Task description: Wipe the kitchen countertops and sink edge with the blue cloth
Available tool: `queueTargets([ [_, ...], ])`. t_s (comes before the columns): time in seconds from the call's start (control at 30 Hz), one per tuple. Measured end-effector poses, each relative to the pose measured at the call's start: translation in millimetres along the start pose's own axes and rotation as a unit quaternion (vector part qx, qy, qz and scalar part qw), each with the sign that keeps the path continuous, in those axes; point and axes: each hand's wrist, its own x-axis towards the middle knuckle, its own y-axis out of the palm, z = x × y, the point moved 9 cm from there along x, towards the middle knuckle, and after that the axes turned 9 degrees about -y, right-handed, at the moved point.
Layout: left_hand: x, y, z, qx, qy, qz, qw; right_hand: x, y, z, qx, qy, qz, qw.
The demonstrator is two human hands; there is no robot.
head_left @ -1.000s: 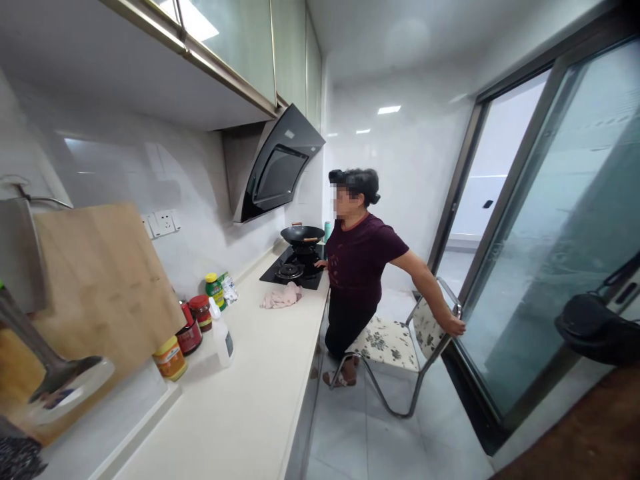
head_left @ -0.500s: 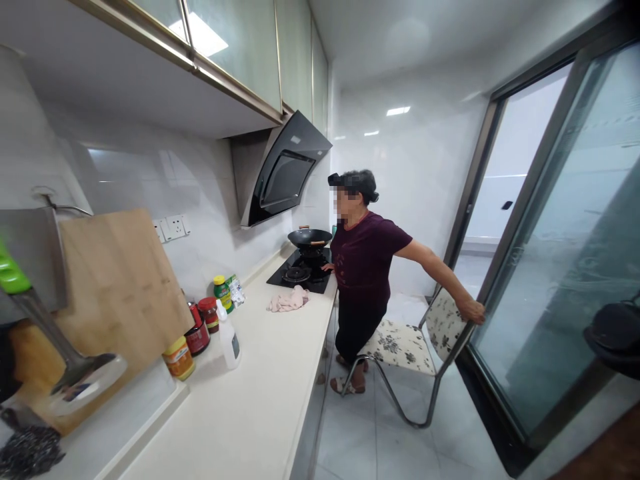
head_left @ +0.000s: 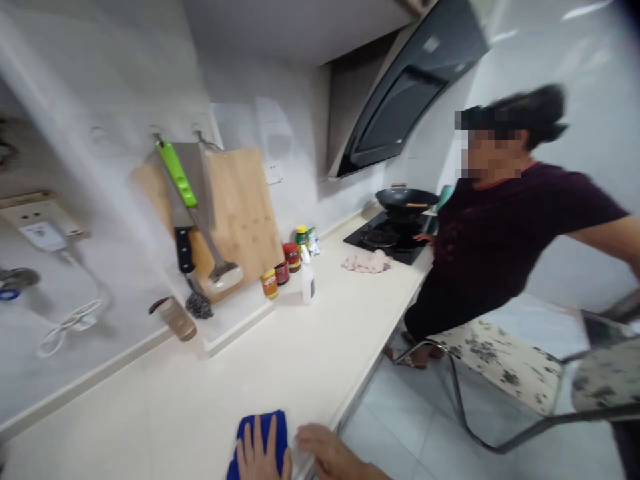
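At the bottom of the view my left hand [head_left: 260,457] lies flat with spread fingers on a folded blue cloth [head_left: 281,427] on the white countertop [head_left: 230,373]. Just to its right, my right hand [head_left: 327,450] hovers or rests at the counter's front edge; its loosely stretched fingers point toward the cloth and hold nothing I can see. Whether that hand touches the counter, I cannot tell. Farther along the counter stand a white spray bottle [head_left: 307,280] and a crumpled pink cloth [head_left: 367,262], both apart from my hands.
A co-worker [head_left: 500,220] stands by the stove [head_left: 385,237], which bears a black wok [head_left: 406,200]. A chair [head_left: 505,363] stands beside them. Cutting board [head_left: 245,213], ladle [head_left: 225,273] and cleaver hang on the left wall. Several jars [head_left: 270,283] line the wall.
My view has swung left and downward, bringing both my hands and the blue cloth into sight. The co-worker still stands at the stove, one arm reaching back toward the chair.
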Motion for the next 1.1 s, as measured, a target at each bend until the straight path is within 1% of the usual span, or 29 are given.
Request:
queueTargets([
  [0.03,-6.0,1.3,0.6,0.007,0.006,0.009,1.000,-5.7,3.2,4.1,0.035,-0.007,-0.007,0.999],
  [0.07,-8.8,2.9,-1.1,0.009,0.013,0.015,1.000,-11.3,2.1,3.1,0.062,-0.001,-0.021,0.998],
  [0.17,-1.2,11.6,-15.6,-0.009,0.026,0.041,0.999,-24.8,-11.1,-14.0,0.084,0.059,-0.067,0.993],
  [0.27,18.5,25.5,-37.4,-0.039,0.032,0.085,0.995,-29.7,-18.1,-20.6,0.070,0.087,-0.066,0.992],
  [0.43,56.5,48.4,-71.8,-0.094,0.049,0.144,0.984,-36.3,-23.9,-16.4,0.037,0.107,-0.052,0.992],
  [0.53,81.5,61.7,-86.4,-0.114,0.059,0.155,0.980,-46.7,-32.4,-16.3,0.012,0.133,-0.062,0.989],
  [0.6,96.4,69.0,-92.0,-0.121,0.057,0.152,0.979,-53.2,-36.0,-15.8,-0.002,0.148,-0.062,0.987],
  [0.67,106.7,73.7,-94.6,-0.124,0.051,0.149,0.980,-57.3,-37.7,-13.0,-0.011,0.148,-0.060,0.987],
  [0.8,111.6,72.6,-92.8,-0.124,0.053,0.144,0.980,-61.9,-33.9,-7.5,-0.010,0.143,-0.048,0.989],
  [0.9,107.6,63.6,-81.8,-0.112,0.049,0.136,0.983,-63.0,-29.4,-6.3,-0.004,0.140,-0.048,0.989],
  [1.0,99.1,48.4,-57.1,-0.090,0.029,0.123,0.988,-58.2,-26.0,-8.3,0.006,0.130,-0.059,0.990],
  [1.1,82.0,30.7,-16.9,-0.053,-0.005,0.105,0.993,-47.0,-21.9,-12.1,0.034,0.114,-0.057,0.991],
])
